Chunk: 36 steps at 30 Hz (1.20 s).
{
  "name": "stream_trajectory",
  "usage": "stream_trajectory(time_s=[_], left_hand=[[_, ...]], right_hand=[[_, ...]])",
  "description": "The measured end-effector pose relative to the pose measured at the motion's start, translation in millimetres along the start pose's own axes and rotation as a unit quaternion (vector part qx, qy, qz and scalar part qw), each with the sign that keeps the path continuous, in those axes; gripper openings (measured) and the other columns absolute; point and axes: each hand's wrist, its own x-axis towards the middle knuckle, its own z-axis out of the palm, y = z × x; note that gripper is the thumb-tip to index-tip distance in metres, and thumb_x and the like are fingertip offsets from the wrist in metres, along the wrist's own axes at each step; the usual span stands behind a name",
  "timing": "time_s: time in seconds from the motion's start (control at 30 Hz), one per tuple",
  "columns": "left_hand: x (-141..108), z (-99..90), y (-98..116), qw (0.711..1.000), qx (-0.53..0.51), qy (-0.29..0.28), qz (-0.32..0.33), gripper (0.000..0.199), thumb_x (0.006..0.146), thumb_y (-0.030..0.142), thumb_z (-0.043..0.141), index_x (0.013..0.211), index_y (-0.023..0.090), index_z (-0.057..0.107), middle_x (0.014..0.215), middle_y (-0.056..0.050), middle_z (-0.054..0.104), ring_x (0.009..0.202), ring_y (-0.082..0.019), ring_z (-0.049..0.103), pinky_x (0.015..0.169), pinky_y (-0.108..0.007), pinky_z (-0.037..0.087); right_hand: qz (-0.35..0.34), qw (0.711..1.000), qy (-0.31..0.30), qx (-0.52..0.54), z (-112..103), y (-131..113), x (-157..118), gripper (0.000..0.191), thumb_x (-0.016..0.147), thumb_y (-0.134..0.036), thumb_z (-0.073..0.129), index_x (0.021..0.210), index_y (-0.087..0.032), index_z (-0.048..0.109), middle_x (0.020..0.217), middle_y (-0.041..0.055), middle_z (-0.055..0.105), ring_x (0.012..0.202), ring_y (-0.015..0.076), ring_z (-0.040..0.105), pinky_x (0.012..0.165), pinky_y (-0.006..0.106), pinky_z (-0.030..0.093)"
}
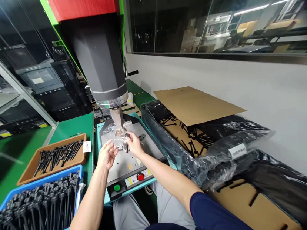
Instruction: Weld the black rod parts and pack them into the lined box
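Observation:
My left hand [108, 155] is at the left of the metal fixture [120, 133], palm turned up, its loosely curled fingers apart with nothing visible in them. With closed fingers, my right hand [134, 143] holds a small dark part [126, 146] at the front of that fixture; its full shape is hidden. Just above stands the tapered metal horn [117, 117] of the press machine [96, 58], close over the fixture. Beneath both hands lies the grey metal base plate [115, 168].
Green [117, 187] and red [140, 177] buttons sit on the machine's front edge. To the left are a brown tray [24, 178] and a blue bin [82, 172] of black stemmed parts. Plastic-lined boxes with cardboard [197, 104] stand at right, beside the wall.

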Motion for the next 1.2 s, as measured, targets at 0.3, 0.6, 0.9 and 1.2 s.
stream_trajectory(time_s=[0.3, 0.6, 0.9, 1.2], left_hand=[[8.7, -12.5, 2.6, 0.999, 0.008, -0.011, 0.033, 0.059, 0.066, 0.009, 0.075, 0.121, 0.023, 0.057, 0.069, 0.005, 0.06, 0.054, -0.008, 0.06, 0.059, -0.021, 0.055], [19.1, -19.6, 5.8, 0.999, 0.018, 0.0, 0.036, 0.062, 0.066, 0.009, 0.074, 0.124, 0.021, 0.056, 0.067, 0.005, 0.059, 0.055, -0.008, 0.06, 0.06, -0.021, 0.056], [18.7, -21.6, 7.9, 0.999, 0.027, 0.007, 0.036, 0.068, 0.063, 0.009, 0.076, 0.127, 0.02, 0.055, 0.063, 0.005, 0.058, 0.055, -0.008, 0.059, 0.06, -0.022, 0.054], [22.1, -21.0, 2.3, 0.998, 0.045, 0.016, 0.049, 0.072, 0.063, 0.01, 0.076, 0.13, 0.019, 0.053, 0.063, 0.005, 0.058, 0.054, -0.008, 0.058, 0.059, -0.022, 0.054]], right_hand=[[-0.091, 0.994, 0.012, -0.062, -0.3, -14.8, 28.1, 0.027, 0.081, -0.027, 0.061, 0.106, -0.02, 0.071, 0.112, 0.01, 0.063, 0.111, 0.0222, 0.057, 0.103, 0.036, 0.042], [0.034, 0.999, -0.018, -0.03, 14.1, -12.6, 53.8, 0.032, 0.072, -0.022, 0.069, 0.103, -0.018, 0.07, 0.113, 0.009, 0.066, 0.105, 0.0221, 0.059, 0.099, 0.038, 0.044], [0.015, 0.999, -0.032, 0.034, 13.6, -0.1, 58.2, 0.02, 0.078, -0.032, 0.062, 0.091, -0.02, 0.073, 0.104, 0.0053, 0.072, 0.102, 0.0222, 0.063, 0.095, 0.037, 0.047], [0.061, 0.997, 0.043, -0.011, 27.0, 2.1, 53.4, 0.02, 0.074, -0.035, 0.068, 0.09, -0.022, 0.069, 0.091, 0.0028, 0.07, 0.086, 0.0196, 0.064, 0.086, 0.034, 0.05]])
